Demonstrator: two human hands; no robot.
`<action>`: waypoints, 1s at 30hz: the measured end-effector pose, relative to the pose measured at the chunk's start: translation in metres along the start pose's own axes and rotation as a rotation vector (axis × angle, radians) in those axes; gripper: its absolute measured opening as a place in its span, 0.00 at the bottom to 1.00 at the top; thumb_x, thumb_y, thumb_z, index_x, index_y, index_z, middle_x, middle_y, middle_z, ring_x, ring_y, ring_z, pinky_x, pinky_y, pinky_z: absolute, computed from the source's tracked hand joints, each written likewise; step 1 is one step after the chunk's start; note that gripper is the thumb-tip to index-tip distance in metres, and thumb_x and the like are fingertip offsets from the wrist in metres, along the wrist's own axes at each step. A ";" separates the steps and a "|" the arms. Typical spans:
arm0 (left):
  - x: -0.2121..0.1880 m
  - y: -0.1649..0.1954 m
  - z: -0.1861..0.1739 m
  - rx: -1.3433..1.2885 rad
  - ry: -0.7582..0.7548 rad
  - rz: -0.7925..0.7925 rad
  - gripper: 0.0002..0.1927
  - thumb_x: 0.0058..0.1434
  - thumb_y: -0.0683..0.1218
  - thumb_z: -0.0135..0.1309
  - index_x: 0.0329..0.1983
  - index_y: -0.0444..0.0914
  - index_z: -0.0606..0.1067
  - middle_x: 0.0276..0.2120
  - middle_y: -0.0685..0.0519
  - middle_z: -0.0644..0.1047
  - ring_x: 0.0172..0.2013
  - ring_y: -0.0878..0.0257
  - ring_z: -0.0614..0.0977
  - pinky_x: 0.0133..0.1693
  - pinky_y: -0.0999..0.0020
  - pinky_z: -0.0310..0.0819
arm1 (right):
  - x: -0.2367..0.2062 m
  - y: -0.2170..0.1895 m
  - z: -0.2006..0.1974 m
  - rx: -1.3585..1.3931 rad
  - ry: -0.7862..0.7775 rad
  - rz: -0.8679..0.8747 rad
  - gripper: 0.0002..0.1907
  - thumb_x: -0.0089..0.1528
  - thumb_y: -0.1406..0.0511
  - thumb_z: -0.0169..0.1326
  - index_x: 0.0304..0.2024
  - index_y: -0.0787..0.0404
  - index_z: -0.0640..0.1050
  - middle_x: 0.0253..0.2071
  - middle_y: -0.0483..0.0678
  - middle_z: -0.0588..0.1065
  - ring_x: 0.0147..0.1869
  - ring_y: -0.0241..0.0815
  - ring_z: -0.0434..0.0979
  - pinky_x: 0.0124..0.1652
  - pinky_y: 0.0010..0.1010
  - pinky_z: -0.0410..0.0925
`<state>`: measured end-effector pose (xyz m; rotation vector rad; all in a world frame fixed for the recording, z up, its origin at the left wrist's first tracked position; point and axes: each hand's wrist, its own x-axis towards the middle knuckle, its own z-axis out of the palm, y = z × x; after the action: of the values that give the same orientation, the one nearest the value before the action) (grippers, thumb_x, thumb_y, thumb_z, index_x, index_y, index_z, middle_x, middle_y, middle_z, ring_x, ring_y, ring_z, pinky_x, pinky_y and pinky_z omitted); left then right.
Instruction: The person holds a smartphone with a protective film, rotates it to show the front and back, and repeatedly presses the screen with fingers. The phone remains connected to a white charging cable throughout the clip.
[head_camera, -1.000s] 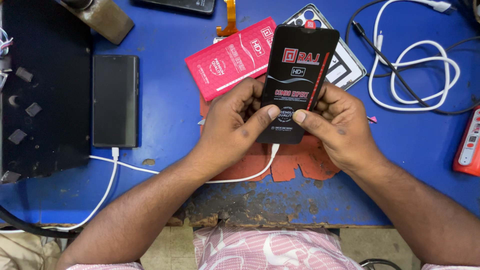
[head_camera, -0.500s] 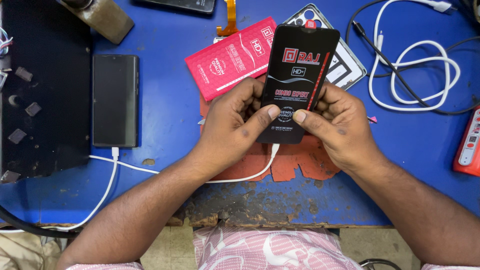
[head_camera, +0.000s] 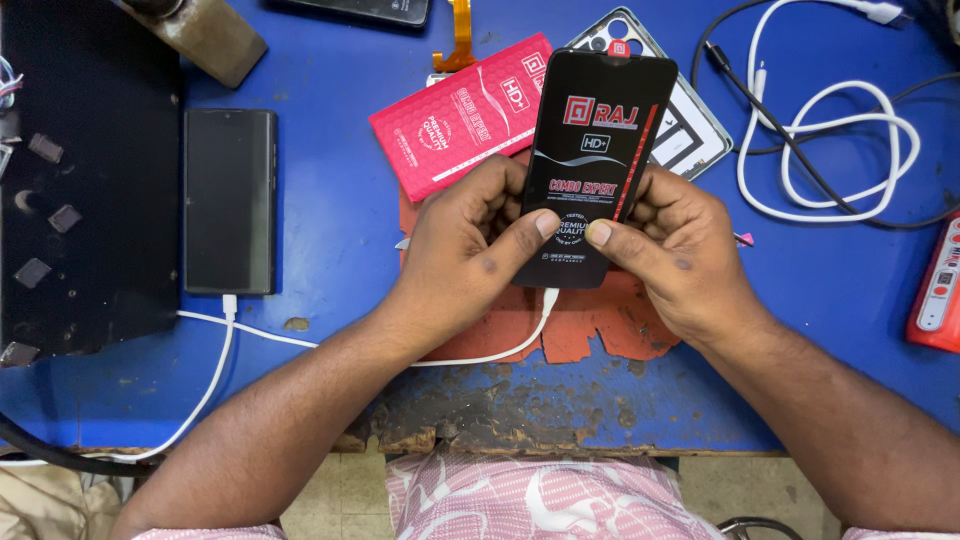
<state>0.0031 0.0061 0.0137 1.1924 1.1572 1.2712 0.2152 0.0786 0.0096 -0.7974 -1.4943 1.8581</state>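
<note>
While both hands grip it, the black phone-shaped package (head_camera: 598, 165) sits in the same place as in the frames from a second and half a second ago: raised above the blue workbench (head_camera: 330, 230), its top end tilted slightly right. No shift in grip or position shows. The left hand (head_camera: 470, 250) clasps the lower left edge, thumb pressed on the printed face; the right hand (head_camera: 670, 255) clasps the lower right edge likewise. Beneath lie a red flat packet (head_camera: 455, 125) and a torn red mat (head_camera: 590, 325). A dark phone (head_camera: 229, 200), on a white cable (head_camera: 215, 350), rests well apart to the left. Judged from this stillness, the package is being inspected, not yet opened
</note>
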 end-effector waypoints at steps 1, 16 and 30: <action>0.000 0.000 0.000 -0.003 -0.001 -0.002 0.09 0.71 0.42 0.56 0.50 0.34 0.73 0.39 0.57 0.79 0.37 0.75 0.77 0.41 0.78 0.75 | 0.000 0.000 0.000 0.002 0.000 -0.001 0.14 0.67 0.73 0.55 0.55 0.66 0.74 0.52 0.51 0.78 0.56 0.36 0.79 0.58 0.29 0.74; 0.001 -0.003 0.000 -0.027 -0.005 -0.014 0.10 0.71 0.42 0.56 0.52 0.33 0.72 0.40 0.56 0.78 0.38 0.75 0.77 0.42 0.77 0.75 | 0.000 0.002 -0.001 0.015 0.007 0.011 0.13 0.67 0.73 0.56 0.55 0.66 0.75 0.52 0.50 0.79 0.56 0.35 0.79 0.58 0.28 0.74; 0.001 -0.005 0.000 0.011 0.001 -0.014 0.10 0.71 0.42 0.56 0.51 0.34 0.72 0.39 0.57 0.78 0.37 0.75 0.76 0.40 0.78 0.74 | 0.001 0.002 -0.001 -0.009 0.008 0.015 0.13 0.66 0.73 0.56 0.54 0.66 0.75 0.51 0.50 0.79 0.55 0.35 0.79 0.57 0.29 0.74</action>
<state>0.0036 0.0077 0.0093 1.1898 1.1726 1.2570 0.2156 0.0795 0.0074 -0.8210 -1.4974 1.8579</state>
